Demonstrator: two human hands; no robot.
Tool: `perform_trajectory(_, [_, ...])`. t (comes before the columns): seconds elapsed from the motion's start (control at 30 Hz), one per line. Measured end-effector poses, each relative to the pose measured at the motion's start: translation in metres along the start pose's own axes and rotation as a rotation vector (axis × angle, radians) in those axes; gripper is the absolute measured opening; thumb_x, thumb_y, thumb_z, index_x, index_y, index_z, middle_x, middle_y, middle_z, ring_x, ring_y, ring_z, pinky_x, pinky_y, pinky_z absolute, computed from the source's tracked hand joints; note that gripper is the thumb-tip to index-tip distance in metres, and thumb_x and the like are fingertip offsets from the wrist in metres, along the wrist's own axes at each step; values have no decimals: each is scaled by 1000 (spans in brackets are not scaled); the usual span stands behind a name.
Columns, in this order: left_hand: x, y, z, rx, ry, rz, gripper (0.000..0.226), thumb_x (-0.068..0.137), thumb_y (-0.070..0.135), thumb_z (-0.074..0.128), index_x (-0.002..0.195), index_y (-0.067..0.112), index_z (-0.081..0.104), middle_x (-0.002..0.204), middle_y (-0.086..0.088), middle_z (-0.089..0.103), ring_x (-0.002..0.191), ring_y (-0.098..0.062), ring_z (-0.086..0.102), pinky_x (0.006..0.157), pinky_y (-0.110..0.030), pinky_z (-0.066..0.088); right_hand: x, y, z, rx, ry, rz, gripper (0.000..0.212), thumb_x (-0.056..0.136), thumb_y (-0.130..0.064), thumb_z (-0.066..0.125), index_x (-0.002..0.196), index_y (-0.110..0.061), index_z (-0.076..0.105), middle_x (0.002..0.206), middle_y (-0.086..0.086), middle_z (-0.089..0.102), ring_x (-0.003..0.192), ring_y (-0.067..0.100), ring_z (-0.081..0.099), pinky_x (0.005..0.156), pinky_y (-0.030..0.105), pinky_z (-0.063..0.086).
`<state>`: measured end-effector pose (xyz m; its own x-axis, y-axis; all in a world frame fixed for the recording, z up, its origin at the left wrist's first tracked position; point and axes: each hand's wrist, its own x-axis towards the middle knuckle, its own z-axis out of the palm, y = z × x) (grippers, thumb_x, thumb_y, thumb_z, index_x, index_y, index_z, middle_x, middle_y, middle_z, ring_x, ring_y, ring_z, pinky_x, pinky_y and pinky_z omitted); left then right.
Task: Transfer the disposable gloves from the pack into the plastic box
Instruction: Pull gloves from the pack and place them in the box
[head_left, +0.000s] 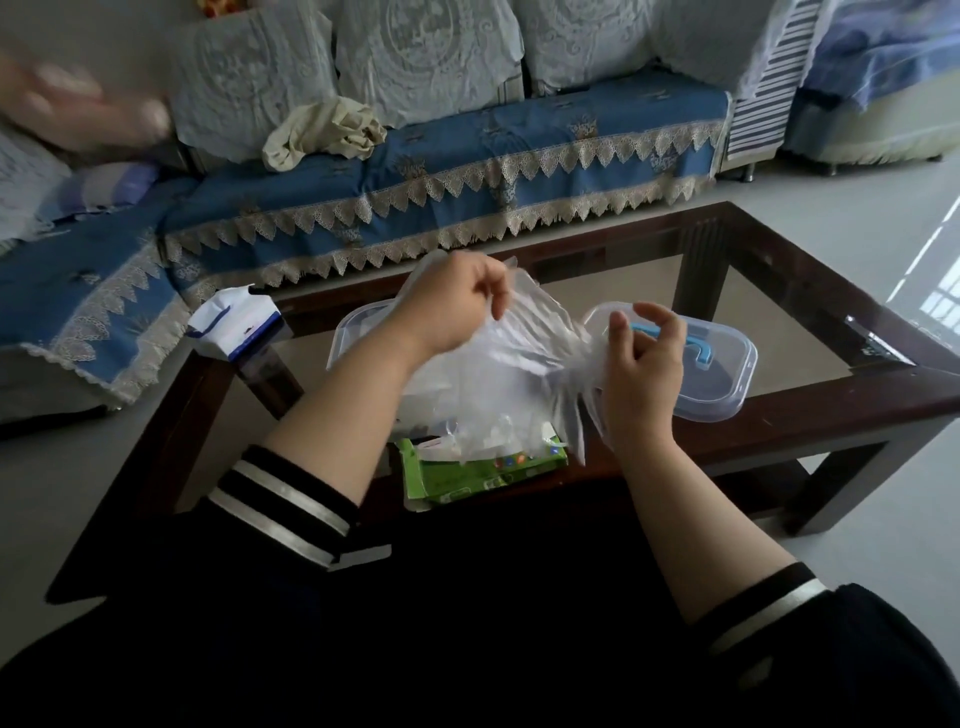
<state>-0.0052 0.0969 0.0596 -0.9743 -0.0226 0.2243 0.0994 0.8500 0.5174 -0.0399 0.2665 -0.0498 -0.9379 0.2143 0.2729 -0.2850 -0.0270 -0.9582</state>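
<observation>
Both hands, left hand (457, 306) and right hand (641, 358), pinched flimsy, slippery clear gloves (524, 358); gathering the bunched middle seemed the best grip.

Both hands pinching clear gloves (524, 358), green pack (483, 467) below

- The see-through gloves (524, 348) hang bunched in the air above the table.
- The green pack (483, 467) lies open on the near edge.
- The clear plastic box (353, 332) sits behind them.
</observation>
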Motion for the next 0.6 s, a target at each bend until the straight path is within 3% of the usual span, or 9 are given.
perform_trajectory(0.1, [17, -10, -19, -123, 123, -40, 36, 96, -7, 42, 88, 12, 71, 119, 4, 61, 94, -7, 64, 82, -12, 46, 8, 6, -5, 48, 66, 53, 18, 98, -27, 52, 113, -20, 46, 76, -8, 58, 67, 5, 56, 70, 25, 50])
perform_trajectory(0.17, [28, -23, -29, -200, 248, -113, 28, 100, 2, 44, 107, 10, 70, 113, 6, 61, 81, 0, 58, 80, -14, 49, 12, 10, -7, 40, 74, 74, 18, 99, -30, 49, 114, -20, 46, 83, -4, 61, 74, 10, 60, 76, 30, 53])
perform_trajectory(0.27, [36, -57, -36, -177, 385, -276, 33, 102, 5, 37, 114, 15, 66, 117, 6, 56, 63, -3, 47, 45, -10, 41, 14, 16, -7, -36, 7, 103, 20, 100, -34, 44, 113, -20, 48, 93, 2, 64, 87, 17, 64, 84, 39, 55])
perform_trajectory(0.33, [36, -77, -36, -164, 438, -367, 33, 101, 6, 36, 117, 13, 64, 119, 2, 58, 61, -3, 45, 40, -9, 38, 13, 19, -4, -95, -73, 112, 19, 101, -36, 41, 110, -22, 48, 94, 6, 64, 85, 16, 63, 83, 41, 55])
perform_trajectory(0.43, [34, -101, -27, -172, 500, -482, 29, 101, 15, 40, 112, 11, 67, 110, -1, 65, 67, -2, 49, 54, -17, 43, 10, 22, 3, -175, -168, 90, 20, 101, -38, 40, 108, -22, 50, 84, 2, 64, 76, 13, 61, 77, 37, 52])
perform_trajectory(0.53, [29, -118, -16, -89, 459, -525, 26, 99, 29, 48, 84, 15, 64, 100, -6, 64, 86, -22, 59, 76, -29, 45, 6, 23, 10, -249, -257, 90, 23, 101, -38, 39, 107, -20, 51, 70, -4, 60, 68, 10, 58, 74, 35, 49])
perform_trajectory(0.6, [26, -127, -11, 24, 383, -535, 28, 96, 36, 55, 98, 10, 65, 105, -8, 64, 100, -28, 60, 83, -33, 45, 5, 24, 12, -312, -321, 92, 28, 100, -41, 40, 108, -18, 53, 68, -5, 60, 65, 9, 57, 73, 37, 48])
